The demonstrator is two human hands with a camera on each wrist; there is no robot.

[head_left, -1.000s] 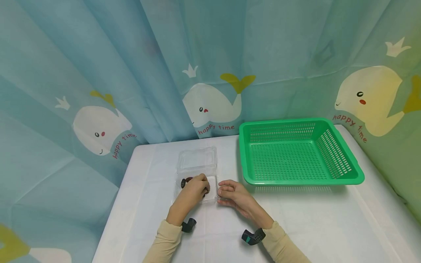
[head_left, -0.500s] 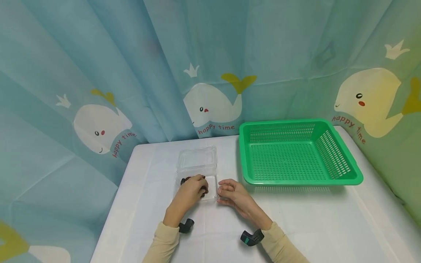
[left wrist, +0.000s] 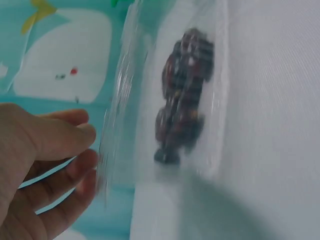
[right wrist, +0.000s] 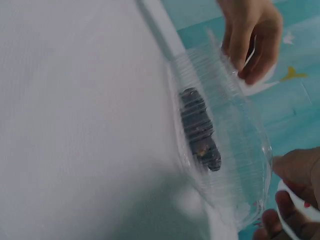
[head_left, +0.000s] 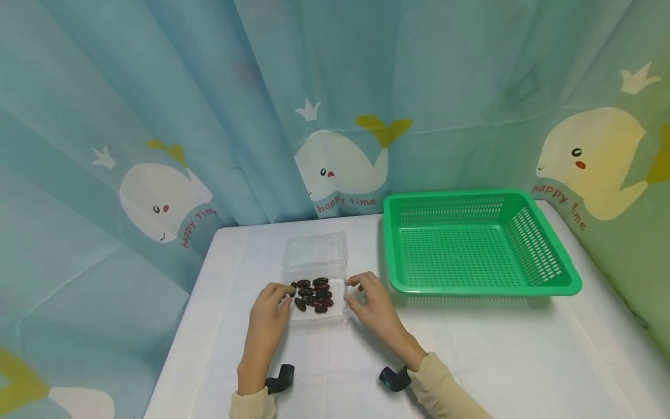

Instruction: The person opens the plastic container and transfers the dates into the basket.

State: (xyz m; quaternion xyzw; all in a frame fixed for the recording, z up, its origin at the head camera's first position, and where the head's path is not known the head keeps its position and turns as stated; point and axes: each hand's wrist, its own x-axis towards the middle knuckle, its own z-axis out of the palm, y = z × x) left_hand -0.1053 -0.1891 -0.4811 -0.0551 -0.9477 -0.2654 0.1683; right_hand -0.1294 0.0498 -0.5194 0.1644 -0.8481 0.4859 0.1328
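Observation:
A clear plastic clamshell box [head_left: 340,291] lies on the white table with its lid [head_left: 315,251] folded back. Several dark red-brown, glossy dates [head_left: 316,293] are grouped on its base; through the ridged wall they show as a dark cluster [left wrist: 182,90] in the left wrist view. At the box's left side is my left hand [head_left: 268,314], fingers loosely bent, fingertips right at the rim and nothing pinched. My right hand [head_left: 378,305] stands at the opposite side, thumb [right wrist: 290,167] close by the rim and fingers relaxed.
A large green perforated plastic basket [head_left: 392,273] stands at the back right of the table. A blue-green curtain [head_left: 335,70] printed with white whales hangs right behind the table's far edge. The white cloth-covered table [head_left: 471,349] runs forward around both forearms.
My left hand has let go of the dates and drawn back left to the box's side, uncovering the group of dates. My right hand has shifted slightly, still at the right rim.

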